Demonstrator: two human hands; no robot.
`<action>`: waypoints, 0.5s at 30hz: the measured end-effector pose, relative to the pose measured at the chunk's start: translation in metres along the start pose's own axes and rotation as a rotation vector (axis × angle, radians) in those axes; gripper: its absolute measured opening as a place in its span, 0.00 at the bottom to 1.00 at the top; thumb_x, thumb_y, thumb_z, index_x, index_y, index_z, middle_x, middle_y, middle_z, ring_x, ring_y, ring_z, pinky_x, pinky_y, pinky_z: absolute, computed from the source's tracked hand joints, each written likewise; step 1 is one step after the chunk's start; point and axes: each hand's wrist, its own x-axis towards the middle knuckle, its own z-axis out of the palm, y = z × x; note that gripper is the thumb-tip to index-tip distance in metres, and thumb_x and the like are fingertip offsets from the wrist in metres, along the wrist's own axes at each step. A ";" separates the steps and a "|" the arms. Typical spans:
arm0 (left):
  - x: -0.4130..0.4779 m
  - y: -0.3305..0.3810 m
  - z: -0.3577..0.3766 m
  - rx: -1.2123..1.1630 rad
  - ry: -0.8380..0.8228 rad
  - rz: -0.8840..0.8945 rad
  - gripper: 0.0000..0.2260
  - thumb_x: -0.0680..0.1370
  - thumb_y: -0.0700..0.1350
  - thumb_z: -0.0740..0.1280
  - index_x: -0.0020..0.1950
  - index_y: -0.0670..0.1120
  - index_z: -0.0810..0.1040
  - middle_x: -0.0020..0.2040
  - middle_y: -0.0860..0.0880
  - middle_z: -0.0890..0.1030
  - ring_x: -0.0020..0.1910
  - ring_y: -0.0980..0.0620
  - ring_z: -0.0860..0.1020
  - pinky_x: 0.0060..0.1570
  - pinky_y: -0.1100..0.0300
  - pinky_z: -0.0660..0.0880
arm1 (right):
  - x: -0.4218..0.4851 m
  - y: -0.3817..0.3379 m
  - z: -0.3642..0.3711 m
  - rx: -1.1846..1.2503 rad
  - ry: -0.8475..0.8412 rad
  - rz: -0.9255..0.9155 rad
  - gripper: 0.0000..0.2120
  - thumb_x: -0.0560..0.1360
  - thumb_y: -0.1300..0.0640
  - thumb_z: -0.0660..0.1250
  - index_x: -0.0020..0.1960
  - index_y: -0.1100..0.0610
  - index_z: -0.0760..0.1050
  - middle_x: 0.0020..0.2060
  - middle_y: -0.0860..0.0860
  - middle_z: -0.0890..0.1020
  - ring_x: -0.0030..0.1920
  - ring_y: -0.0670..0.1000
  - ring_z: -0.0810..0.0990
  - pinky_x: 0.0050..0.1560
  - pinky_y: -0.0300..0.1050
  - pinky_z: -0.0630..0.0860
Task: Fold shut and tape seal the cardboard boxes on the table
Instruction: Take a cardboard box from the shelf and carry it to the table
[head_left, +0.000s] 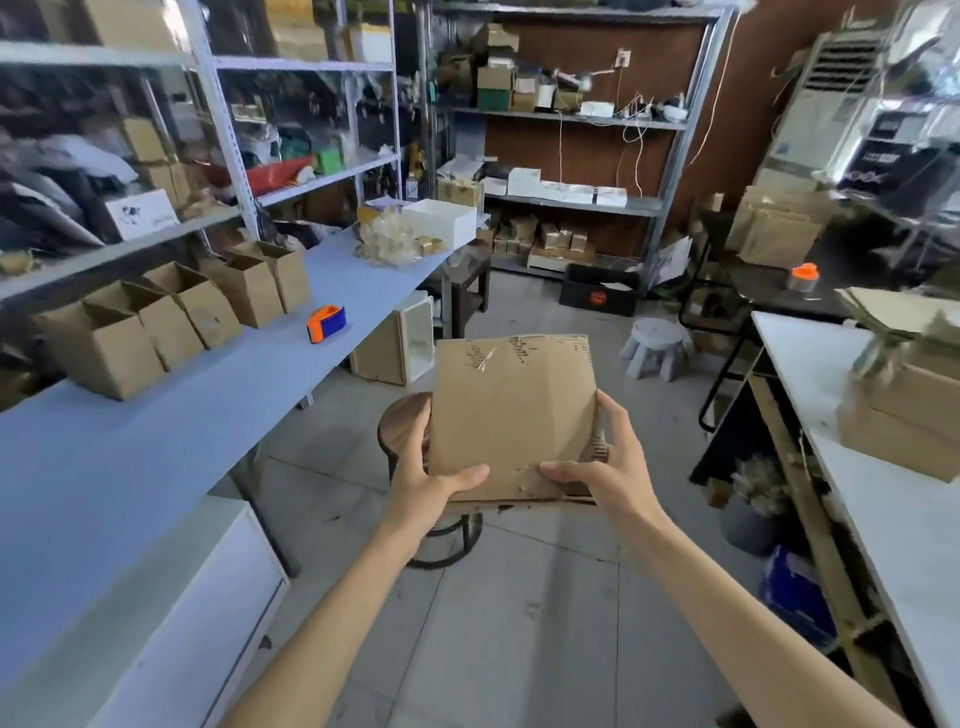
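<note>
I hold a flattened cardboard box (511, 410) in front of me over the floor, its torn tape marks near the top edge. My left hand (428, 475) grips its lower left corner, thumb on the face. My right hand (605, 462) grips the lower right corner, fingers wrapped round the side. On the blue table (218, 400) to the left stand several cardboard boxes (171, 317) with their flaps up. An orange and blue tape dispenser (326, 323) lies on the table beside them.
A round stool (402, 426) stands under the held cardboard. Metal shelves (571, 119) full of goods line the left and back walls. A white table (878, 499) on the right carries stacked cardboard (904, 415). A grey plastic stool (655, 347) sits on the floor ahead.
</note>
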 end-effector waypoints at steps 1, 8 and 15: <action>0.018 0.000 -0.002 -0.001 0.014 -0.002 0.43 0.68 0.37 0.77 0.77 0.57 0.59 0.65 0.60 0.72 0.59 0.62 0.72 0.46 0.74 0.70 | 0.020 0.002 0.005 0.002 -0.016 0.002 0.47 0.60 0.66 0.80 0.70 0.41 0.62 0.65 0.44 0.72 0.63 0.48 0.73 0.55 0.40 0.73; 0.131 -0.004 -0.021 0.012 0.112 -0.022 0.41 0.70 0.35 0.76 0.76 0.56 0.59 0.61 0.57 0.73 0.54 0.67 0.72 0.39 0.80 0.70 | 0.154 0.018 0.051 0.003 -0.119 0.032 0.48 0.61 0.65 0.79 0.73 0.42 0.61 0.66 0.42 0.70 0.64 0.48 0.71 0.51 0.37 0.71; 0.248 -0.013 -0.052 0.016 0.301 -0.054 0.43 0.69 0.39 0.77 0.76 0.58 0.58 0.61 0.61 0.74 0.53 0.69 0.74 0.46 0.70 0.74 | 0.301 0.038 0.115 0.035 -0.314 0.046 0.48 0.58 0.64 0.80 0.70 0.39 0.63 0.60 0.38 0.73 0.65 0.50 0.72 0.65 0.52 0.72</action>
